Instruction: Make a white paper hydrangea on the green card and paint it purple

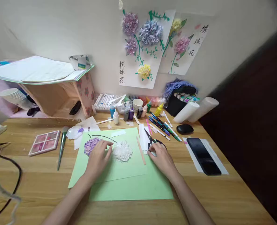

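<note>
A light green sheet of paper (126, 170) lies on the wooden table (35, 184), over a second green sheet. On it sit a purple paper flower (89, 145) and a white paper flower (122, 151). My left hand (98, 157) rests flat on the green sheet between the two flowers, fingers stretched out. My right hand (160, 156) lies at the sheet's right edge, its fingertips on the black-handled scissors (152, 141). A wooden stick (140, 150) lies between the white flower and my right hand.
A pink palette (44, 142), a brush (62, 147), a black phone (203, 155), coloured pens (163, 126), paint bottles (123, 113), a paper cup (137, 103) and white rolls (195, 110) surround the sheets. A wooden shelf (58, 97) stands at the back left. Flower pictures (144, 47) hang on the wall.
</note>
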The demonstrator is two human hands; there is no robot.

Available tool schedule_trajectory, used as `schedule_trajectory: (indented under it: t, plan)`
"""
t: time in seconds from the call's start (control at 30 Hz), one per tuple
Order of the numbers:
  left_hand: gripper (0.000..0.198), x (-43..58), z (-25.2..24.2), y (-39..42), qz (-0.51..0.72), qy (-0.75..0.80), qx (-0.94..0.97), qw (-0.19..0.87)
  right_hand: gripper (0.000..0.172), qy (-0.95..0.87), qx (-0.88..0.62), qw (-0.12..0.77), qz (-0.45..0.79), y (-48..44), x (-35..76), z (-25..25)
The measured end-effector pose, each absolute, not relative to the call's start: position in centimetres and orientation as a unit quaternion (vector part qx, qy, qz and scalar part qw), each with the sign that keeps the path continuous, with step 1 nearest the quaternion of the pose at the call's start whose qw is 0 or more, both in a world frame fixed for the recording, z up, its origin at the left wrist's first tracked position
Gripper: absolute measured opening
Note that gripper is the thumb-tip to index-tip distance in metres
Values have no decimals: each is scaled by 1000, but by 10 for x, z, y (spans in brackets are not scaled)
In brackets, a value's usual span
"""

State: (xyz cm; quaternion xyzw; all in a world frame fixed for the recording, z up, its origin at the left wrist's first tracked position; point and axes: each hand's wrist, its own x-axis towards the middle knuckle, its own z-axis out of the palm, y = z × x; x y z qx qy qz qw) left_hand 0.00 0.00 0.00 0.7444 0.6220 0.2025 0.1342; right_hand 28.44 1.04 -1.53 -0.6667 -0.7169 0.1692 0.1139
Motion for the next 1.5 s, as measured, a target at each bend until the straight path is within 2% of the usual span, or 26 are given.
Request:
schedule_trajectory:
  t: [0.17,0.4,0.57,0.7,0.77,0.87,0.97,1.07,1.2,1.5]
  plan:
    - [22,11,8,43,172,645,736,110,12,-684,-703,114,158,17,289,-16]
    - [19,32,2,95,94,660,735,124,12,-646,-718,204,157,13,296,-36]
    - [30,33,-6,97,81,668,723,157,21,-610,-743,229,153,15,302,-49]
    - [14,31,-1,97,114,660,716,196,22,-606,-738,238,177,18,308,-49]
    - [10,31,8,96,151,648,713,221,19,-582,-733,274,221,18,310,-43]
    - [14,39,26,91,213,613,707,281,21,-493,-660,389,412,14,308,-30]
    - [19,57,45,87,276,569,695,340,40,-416,-503,443,615,7,300,-16]
    - [19,80,57,89,336,533,681,373,61,-410,-371,429,714,-1,293,-12]
    - [22,105,61,98,379,490,666,415,79,-437,-337,389,738,-8,289,-18]
    - [23,128,50,93,356,463,664,467,80,-491,-399,408,659,-10,284,-9]
